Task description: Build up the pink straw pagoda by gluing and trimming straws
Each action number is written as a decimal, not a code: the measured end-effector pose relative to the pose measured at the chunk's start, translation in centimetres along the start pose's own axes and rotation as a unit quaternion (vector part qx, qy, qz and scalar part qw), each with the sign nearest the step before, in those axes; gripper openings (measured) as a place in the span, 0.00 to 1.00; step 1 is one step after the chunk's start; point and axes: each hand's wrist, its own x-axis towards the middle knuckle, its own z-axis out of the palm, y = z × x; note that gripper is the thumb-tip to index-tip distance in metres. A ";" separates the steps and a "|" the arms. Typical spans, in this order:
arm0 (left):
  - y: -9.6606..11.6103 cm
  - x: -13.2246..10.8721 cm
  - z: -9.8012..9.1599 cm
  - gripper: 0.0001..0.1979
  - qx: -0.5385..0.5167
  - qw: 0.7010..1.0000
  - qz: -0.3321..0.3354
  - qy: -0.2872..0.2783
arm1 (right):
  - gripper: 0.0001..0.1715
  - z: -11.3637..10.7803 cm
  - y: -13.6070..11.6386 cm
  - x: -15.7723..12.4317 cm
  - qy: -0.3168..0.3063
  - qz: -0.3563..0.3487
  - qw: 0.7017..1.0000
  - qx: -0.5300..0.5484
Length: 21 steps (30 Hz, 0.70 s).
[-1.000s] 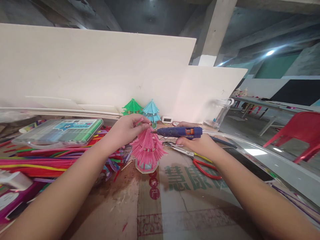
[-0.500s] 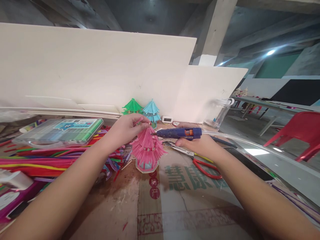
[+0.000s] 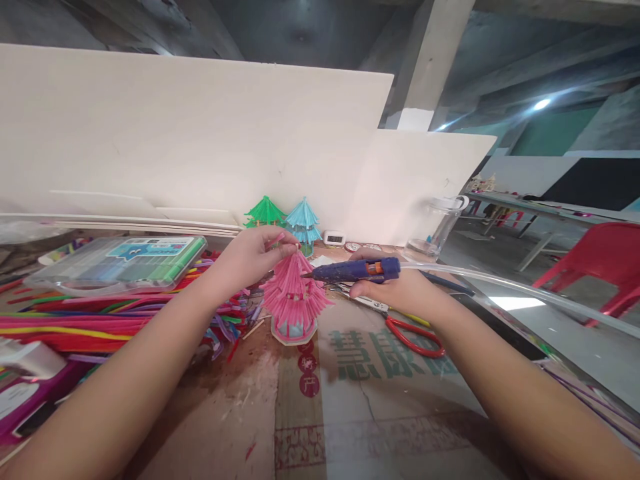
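A pink tiered pagoda-like model (image 3: 296, 293) stands upright on a pale base in the middle of the work surface. At its peak, the fingers of my left hand (image 3: 260, 257) are pinched together; a bit of pink shows between them. My right hand (image 3: 385, 283) is wrapped round a dark blue glue gun (image 3: 350, 269), whose tip points left and meets the pink model's upper tier. Below my right hand lie red-handled scissors (image 3: 413, 337), partly under the wrist.
Green (image 3: 266, 212) and light blue (image 3: 303, 217) tiered models stand behind. Colourful fuzzy stems (image 3: 100, 323) and a marker case (image 3: 140, 260) fill the left. A clear jug (image 3: 434, 230) and small white timer (image 3: 335, 238) are at the back.
The glue gun and my right hand have shifted slightly left and its tip sits a little lower against the pink model. My left hand has barely moved.
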 end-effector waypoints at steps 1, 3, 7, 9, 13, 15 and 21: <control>0.0 0.0 0.0 0.15 0.002 1.000 0.000 0.000 | 0.17 0.0 0.0 0.0 0.000 0.002 1.000 -0.006; 0.0 0.1 0.0 0.15 0.007 1.000 -0.002 0.002 | 0.17 -0.1 0.0 0.0 0.001 0.005 1.000 -0.013; -0.1 0.1 0.0 0.15 0.006 1.000 0.002 0.004 | 0.18 -0.2 0.0 0.0 -0.006 0.005 1.000 -0.014; -0.1 0.0 0.0 0.15 0.007 1.000 0.002 0.004 | 0.18 -0.2 0.0 0.0 -0.016 0.004 1.000 -0.006; -0.1 0.0 0.0 0.15 0.017 1.000 -0.001 0.005 | 0.17 -0.2 -0.1 -0.1 -0.022 0.004 1.000 0.001; -0.2 0.1 0.0 0.15 0.022 1.000 -0.001 0.006 | 0.16 -0.2 -0.2 -0.1 -0.021 0.003 1.000 -0.008; -0.5 0.1 0.1 0.16 0.021 1.000 -0.004 0.005 | 0.16 -0.4 -0.3 -0.2 -0.045 0.000 0.998 -0.031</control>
